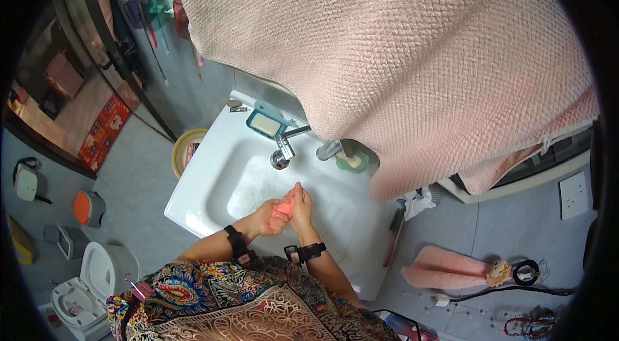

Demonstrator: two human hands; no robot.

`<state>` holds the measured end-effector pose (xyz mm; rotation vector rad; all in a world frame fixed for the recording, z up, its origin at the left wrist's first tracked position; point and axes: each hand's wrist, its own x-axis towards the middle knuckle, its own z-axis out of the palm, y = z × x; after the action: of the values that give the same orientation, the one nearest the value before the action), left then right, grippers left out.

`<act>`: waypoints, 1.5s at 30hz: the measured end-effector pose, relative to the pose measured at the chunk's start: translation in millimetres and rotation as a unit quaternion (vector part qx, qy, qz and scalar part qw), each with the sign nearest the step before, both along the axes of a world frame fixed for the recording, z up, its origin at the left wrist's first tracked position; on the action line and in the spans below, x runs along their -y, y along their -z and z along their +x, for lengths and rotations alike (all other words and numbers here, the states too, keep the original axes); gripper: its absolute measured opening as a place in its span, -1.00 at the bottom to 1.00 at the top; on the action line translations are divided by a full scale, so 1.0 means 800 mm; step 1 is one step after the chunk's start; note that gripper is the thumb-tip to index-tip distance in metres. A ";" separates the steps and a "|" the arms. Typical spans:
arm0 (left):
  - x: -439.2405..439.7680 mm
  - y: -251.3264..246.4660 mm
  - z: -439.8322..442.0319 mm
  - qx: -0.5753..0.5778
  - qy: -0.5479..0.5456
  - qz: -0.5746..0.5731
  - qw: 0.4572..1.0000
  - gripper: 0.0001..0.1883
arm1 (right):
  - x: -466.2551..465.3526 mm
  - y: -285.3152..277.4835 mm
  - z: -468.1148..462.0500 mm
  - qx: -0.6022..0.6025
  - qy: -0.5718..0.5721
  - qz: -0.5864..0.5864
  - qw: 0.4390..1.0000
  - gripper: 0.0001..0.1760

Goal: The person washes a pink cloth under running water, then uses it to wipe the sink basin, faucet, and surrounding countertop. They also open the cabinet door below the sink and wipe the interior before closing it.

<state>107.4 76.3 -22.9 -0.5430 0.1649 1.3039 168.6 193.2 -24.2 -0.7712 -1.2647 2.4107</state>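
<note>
My left hand (267, 218) and my right hand (302, 204) meet over the front of a white washbasin (193, 198). Pressed between them is a small, wet-looking pink item (286, 208). It is mostly covered by my fingers, and I cannot tell whether it is a cloth or something else. Both wrists carry black straps. Beyond my hands stands a chrome faucet (285, 148), its round head above the bowl. Whitish, sudsy-looking water lies in the bowl.
A large pink towel (387, 51) hangs over the basin's back. On the ledge sit a blue soap dish (250, 121) with a pale bar and a green soap dish (351, 167). A brush (395, 232) lies along the right edge. A toilet (113, 263) stands lower left.
</note>
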 end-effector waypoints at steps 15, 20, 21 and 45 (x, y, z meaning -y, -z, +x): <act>-0.048 0.062 0.038 -0.865 0.163 -0.185 0.436 -0.26 | -0.009 0.085 0.003 0.125 0.299 -0.201 0.924 -0.55; -0.048 0.062 0.033 -0.907 0.200 -0.130 0.347 -0.29 | -0.016 0.124 -0.001 0.135 0.378 -0.326 0.856 -0.63; -0.047 0.063 0.033 -0.907 0.198 -0.127 0.350 -0.29 | -0.017 0.129 -0.001 0.149 0.374 -0.326 0.856 -0.64; 0.008 -0.021 0.030 -0.890 0.017 -0.173 0.421 -0.50 | -0.018 -0.007 0.078 0.222 -0.088 -0.032 0.970 -0.42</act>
<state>131.1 69.9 -6.2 0.8257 2.2533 1.2384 231.2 207.5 -18.6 -1.3279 -1.4719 2.5149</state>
